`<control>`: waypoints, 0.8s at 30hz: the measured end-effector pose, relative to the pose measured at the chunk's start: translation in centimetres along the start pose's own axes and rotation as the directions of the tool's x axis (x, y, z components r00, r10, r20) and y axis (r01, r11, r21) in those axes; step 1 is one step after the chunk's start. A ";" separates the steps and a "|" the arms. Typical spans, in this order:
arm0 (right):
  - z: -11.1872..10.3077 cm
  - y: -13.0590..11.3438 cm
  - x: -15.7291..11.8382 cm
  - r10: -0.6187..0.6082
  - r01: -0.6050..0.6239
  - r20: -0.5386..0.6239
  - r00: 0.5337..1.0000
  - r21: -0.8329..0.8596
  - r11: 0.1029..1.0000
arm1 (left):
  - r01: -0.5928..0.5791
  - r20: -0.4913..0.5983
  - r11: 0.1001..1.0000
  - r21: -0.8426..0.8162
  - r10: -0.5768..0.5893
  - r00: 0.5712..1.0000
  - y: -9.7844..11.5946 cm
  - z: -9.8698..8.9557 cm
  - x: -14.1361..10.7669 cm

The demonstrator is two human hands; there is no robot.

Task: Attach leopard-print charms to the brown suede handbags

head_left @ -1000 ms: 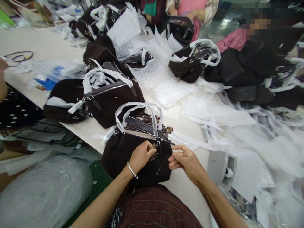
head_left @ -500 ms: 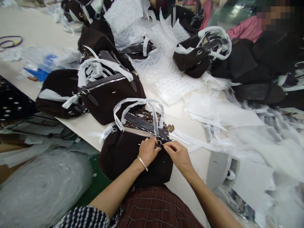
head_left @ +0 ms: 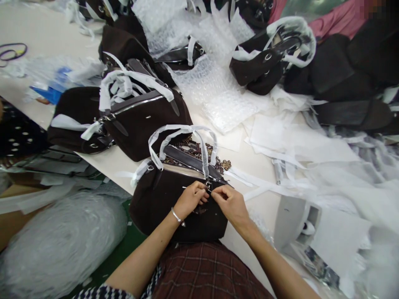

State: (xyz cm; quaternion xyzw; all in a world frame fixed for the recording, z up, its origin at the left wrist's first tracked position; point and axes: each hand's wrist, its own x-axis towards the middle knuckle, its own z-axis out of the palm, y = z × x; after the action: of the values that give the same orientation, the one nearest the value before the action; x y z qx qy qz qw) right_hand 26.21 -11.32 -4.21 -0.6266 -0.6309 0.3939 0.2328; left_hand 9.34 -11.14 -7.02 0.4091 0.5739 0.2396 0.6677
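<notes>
A dark brown handbag (head_left: 156,207) with handles wrapped in white tissue (head_left: 183,131) lies in front of me at the table's edge. My left hand (head_left: 191,199) is pinched close to the metal ring (head_left: 208,185) at the base of one handle, and a thin white stick-like end pokes out past its fingers. Just right of the ring, my right hand (head_left: 229,203) pinches something small and pale that I cannot make out. Behind the bag's opening lies a heap of patterned charms and chains (head_left: 199,153), partly hidden by the handles.
More brown handbags with wrapped handles stand left (head_left: 146,120) and at the back right (head_left: 258,66). Bubble wrap (head_left: 218,95) lies between them. White sheets (head_left: 286,137) and a grey tape dispenser (head_left: 294,224) are on the right. A large bubble-wrap roll (head_left: 65,245) sits below the table edge.
My left hand has shifted slightly left and down from the ring, its fingers now more visible. My right hand stays beside the ring. The view has shifted a little.
</notes>
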 end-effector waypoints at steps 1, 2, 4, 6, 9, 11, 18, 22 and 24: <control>0.1 0.0 -0.1 -0.012 0.012 -0.001 1.000 -0.015 1.000 | 0.003 0.010 0.999 -0.042 -0.003 1.000 0.0 0.0 -0.1; 0.2 -0.1 -0.1 -0.020 0.020 -0.003 1.000 -0.028 0.999 | 0.008 0.016 0.997 -0.072 -0.006 1.000 -0.1 0.0 -0.1; 0.2 -0.1 -0.1 -0.026 0.026 -0.003 1.000 -0.049 0.998 | 0.018 0.007 0.996 -0.082 -0.017 1.000 -0.1 0.0 -0.3; 0.1 -0.1 -0.1 -0.035 0.035 -0.002 0.999 -0.075 0.997 | -0.008 -0.050 1.000 0.002 0.008 0.999 0.1 -0.1 -0.5; -0.2 -0.3 -0.1 -0.074 0.074 0.003 0.997 -0.156 0.985 | -0.109 -0.172 0.965 0.239 0.153 0.973 0.3 -0.1 -0.9; -0.4 -0.7 0.1 -0.111 0.110 0.010 0.994 -0.240 0.964 | -0.157 -0.201 0.920 0.358 0.241 0.950 0.5 0.1 -1.1; 0.4 -1.7 1.1 -0.130 0.169 0.113 0.985 -0.496 0.851 | -0.235 -0.176 0.807 0.541 0.382 0.907 1.1 0.9 -1.9; 0.9 -0.9 1.7 -0.114 0.167 0.136 0.984 -0.491 0.855 | -0.208 -0.157 0.912 0.354 0.277 0.948 0.8 0.9 -1.9; 0.9 -0.1 1.8 -0.122 0.177 0.158 0.980 -0.407 0.896 | -0.101 -0.134 0.987 0.125 0.117 0.984 0.3 0.8 -1.6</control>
State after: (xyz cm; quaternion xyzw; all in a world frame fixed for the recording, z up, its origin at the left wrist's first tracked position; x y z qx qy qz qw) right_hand 25.22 -9.71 -5.04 -0.5848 -0.7606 0.2699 0.0814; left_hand 9.80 -12.42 -5.85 0.4606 0.6097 0.2698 0.5859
